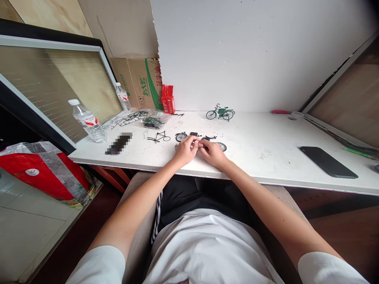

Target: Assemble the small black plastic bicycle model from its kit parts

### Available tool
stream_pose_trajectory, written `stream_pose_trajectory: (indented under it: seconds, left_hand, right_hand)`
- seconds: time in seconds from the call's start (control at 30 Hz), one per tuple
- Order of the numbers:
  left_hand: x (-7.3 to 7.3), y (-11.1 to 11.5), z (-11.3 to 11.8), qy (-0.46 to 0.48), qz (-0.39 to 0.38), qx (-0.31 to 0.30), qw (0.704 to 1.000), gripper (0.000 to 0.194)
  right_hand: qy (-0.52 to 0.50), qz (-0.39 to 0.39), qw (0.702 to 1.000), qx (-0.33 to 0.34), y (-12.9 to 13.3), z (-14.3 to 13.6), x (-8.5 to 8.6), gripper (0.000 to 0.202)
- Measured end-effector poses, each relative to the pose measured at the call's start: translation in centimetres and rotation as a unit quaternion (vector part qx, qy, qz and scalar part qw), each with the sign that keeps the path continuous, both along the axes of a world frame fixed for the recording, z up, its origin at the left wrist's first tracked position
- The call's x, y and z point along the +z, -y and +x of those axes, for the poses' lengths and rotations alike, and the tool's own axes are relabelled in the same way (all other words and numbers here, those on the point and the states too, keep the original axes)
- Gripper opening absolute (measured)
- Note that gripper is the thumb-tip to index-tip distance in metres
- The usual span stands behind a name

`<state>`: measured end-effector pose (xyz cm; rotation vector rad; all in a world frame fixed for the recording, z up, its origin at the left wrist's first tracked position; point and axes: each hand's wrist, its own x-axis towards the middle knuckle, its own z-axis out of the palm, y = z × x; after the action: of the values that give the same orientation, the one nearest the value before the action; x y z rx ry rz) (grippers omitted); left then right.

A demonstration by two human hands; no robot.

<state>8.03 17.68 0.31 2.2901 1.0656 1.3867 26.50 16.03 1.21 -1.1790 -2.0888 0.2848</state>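
My left hand [187, 150] and my right hand [212, 153] meet over the table's front part, fingers closed and fingertips together. What they pinch is too small and hidden to name. Just behind and beside them lie small black model parts: a spoked wheel [181, 137] to the left, another wheel [222, 146] by my right hand, and a dark piece [209, 138] behind it. Farther left is a thin black bicycle frame [160, 137]. A green model bicycle [220, 113] stands upright near the back wall.
On the white table [260, 169] a black phone [328, 162] lies at right. At left are a water bottle [87, 121], a second bottle [122, 97], a plastic bag of parts [154, 120], a red box [168, 100], a carton [139, 83] and a pixelated dark object [119, 143].
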Motion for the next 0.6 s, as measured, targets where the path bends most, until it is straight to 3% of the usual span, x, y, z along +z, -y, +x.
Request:
stream_pose_trajectory:
  seconds: [0.6]
  left_hand:
    - [0.39,0.24,0.03,-0.012,0.003,-0.004,1.0,0.02]
  right_hand:
    - [0.012,0.002,1.0,-0.003,0.05,-0.02,0.13,0.021]
